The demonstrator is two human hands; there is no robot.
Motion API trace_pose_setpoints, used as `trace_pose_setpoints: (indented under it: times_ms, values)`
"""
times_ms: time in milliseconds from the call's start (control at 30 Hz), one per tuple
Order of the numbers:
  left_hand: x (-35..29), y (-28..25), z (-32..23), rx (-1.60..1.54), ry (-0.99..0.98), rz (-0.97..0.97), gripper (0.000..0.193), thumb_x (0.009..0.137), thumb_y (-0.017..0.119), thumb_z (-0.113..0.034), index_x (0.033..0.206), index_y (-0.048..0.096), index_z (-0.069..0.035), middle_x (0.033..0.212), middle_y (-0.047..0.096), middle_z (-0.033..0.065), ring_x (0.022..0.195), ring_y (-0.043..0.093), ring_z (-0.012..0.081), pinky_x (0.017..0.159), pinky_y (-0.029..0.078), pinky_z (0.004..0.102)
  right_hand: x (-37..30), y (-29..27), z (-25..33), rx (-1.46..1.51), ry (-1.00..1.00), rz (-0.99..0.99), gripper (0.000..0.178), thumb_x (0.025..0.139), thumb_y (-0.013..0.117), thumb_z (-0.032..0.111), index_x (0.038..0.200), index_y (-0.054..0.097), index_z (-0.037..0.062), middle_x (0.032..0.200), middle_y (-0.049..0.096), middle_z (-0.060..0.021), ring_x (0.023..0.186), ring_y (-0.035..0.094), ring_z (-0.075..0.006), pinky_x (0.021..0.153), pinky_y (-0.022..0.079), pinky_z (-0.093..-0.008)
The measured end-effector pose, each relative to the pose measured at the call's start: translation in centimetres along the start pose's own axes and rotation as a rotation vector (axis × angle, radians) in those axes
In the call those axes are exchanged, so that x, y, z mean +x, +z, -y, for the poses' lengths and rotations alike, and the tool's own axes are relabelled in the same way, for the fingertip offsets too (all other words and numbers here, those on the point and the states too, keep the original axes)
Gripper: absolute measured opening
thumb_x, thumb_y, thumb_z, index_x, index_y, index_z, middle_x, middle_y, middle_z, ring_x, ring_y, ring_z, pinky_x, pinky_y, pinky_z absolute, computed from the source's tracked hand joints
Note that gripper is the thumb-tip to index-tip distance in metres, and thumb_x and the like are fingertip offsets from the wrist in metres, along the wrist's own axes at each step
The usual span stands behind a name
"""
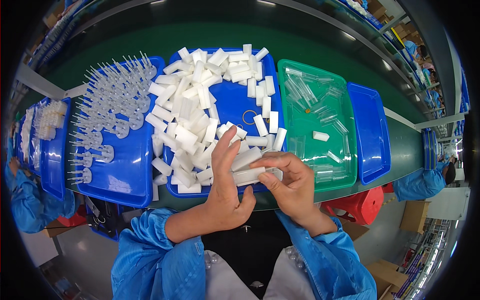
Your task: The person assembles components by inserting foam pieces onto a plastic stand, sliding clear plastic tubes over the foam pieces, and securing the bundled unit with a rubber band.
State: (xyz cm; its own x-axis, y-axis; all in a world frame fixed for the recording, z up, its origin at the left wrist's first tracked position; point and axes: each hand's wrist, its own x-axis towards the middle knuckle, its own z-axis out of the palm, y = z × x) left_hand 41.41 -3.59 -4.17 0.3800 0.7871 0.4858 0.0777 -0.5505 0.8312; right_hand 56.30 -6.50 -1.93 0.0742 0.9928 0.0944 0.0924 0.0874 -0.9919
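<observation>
My right hand (295,187) pinches a white block (248,176) between thumb and fingers, low over the front edge of the middle blue tray (232,102). A clear plastic edge shows by the fingertips, perhaps a sleeve round the block. My left hand (227,187) is open, its fingers pointing up and its palm against the block's left end. Just behind the held piece lies another white block (246,158). Many similar white blocks (187,107) are heaped in the middle tray, mostly along its left side. Two thin rings (249,117) lie on its bare floor.
At left, a blue tray (140,167) bears rows of clear parts with upright pins (107,100). To the right, a green tray (300,120) has clear tubes (302,90) and one white block (320,135). Beyond it is another blue tray (370,132). A red stool (362,207) stands below. Blue-sleeved people sit at both sides.
</observation>
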Motion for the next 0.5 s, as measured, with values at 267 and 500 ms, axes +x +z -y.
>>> trace_pose_setpoints:
  times_ms: [267,500]
  values:
    - [-0.7,0.0,0.8,-0.123,-0.115,0.019,0.044,0.082,0.06,-0.009,0.119,0.039,-0.001,0.136,0.025,0.0251,0.125,0.03,0.0379,0.102,0.025,0.0444,0.2,-0.3,0.5,-0.005,0.0,0.061,0.027,0.079,0.067,0.003,0.103,0.056,-0.0037,0.101,0.063,-0.0148,0.102,0.056,-0.0185,0.091,0.04,-0.0317]
    - [0.1,-0.6,0.5,-0.3,-0.194,0.082,0.027,0.087,0.056,-0.012,0.11,0.046,-0.004,0.133,0.029,0.0213,0.12,0.036,0.0338,0.098,0.032,0.0419,0.9,-2.2,0.8,0.202,0.057,0.204,0.03,0.079,0.065,0.001,0.108,0.057,-0.0033,0.102,0.063,-0.0119,0.1,0.058,-0.0154,0.086,0.044,-0.0267]
